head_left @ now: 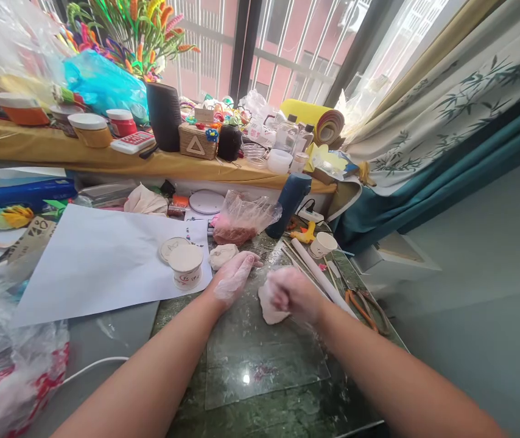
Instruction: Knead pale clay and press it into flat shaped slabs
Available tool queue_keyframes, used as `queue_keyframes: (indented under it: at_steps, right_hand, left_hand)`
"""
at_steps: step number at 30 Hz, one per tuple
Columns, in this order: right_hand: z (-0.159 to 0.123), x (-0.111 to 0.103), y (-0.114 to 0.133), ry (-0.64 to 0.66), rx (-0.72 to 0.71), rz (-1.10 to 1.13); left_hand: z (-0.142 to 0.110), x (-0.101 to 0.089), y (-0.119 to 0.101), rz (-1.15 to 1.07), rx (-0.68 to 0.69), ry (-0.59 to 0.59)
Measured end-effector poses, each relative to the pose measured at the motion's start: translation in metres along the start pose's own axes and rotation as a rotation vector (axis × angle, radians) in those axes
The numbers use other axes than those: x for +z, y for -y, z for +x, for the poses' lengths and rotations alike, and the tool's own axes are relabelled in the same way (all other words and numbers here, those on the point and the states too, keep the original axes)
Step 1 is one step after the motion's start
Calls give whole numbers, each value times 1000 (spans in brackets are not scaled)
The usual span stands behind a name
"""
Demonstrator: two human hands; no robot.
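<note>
My left hand, dusted with white powder, is held edge-on over the table with its fingers stretched out. It holds nothing visible and is beside a lump of pale dough or clay. My right hand, also whitened, is curled closed and blurred by motion. Whatever may be inside its fingers is hidden. Under and beside it lies a flattened, off-white piece of the same kind of material, on a clear sheet. Whether the right hand touches the piece cannot be made out.
A paper cup with a lid-like top stands on white paper at left. Right of my hands lie a white roller, thin sticks, orange-handled scissors and another paper cup. Behind are a plastic bag and a dark blue cylinder.
</note>
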State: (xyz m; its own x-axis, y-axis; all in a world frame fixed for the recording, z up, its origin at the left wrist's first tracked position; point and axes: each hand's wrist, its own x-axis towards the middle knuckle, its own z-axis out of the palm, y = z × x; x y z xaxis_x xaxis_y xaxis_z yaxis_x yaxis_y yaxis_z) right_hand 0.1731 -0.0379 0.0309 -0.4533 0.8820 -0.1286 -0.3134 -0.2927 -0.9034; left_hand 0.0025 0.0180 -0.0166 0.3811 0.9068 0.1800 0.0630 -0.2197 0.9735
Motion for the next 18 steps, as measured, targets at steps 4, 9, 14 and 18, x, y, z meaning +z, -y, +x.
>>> queue_keyframes:
  at_steps: [4,9,14,18]
  right_hand:
    - [1,-6,2,-19,-81,204]
    - [7,-7,3,-18,-135,288]
    - [25,2,-3,-42,-60,268]
    - [33,15,-12,-20,-22,218]
  left_hand:
    - [-1,1,3,1,4,12]
    - [-3,2,4,-20,6,7]
    - [-3,3,4,-45,25,-7]
    - [-3,6,9,-169,8,-28]
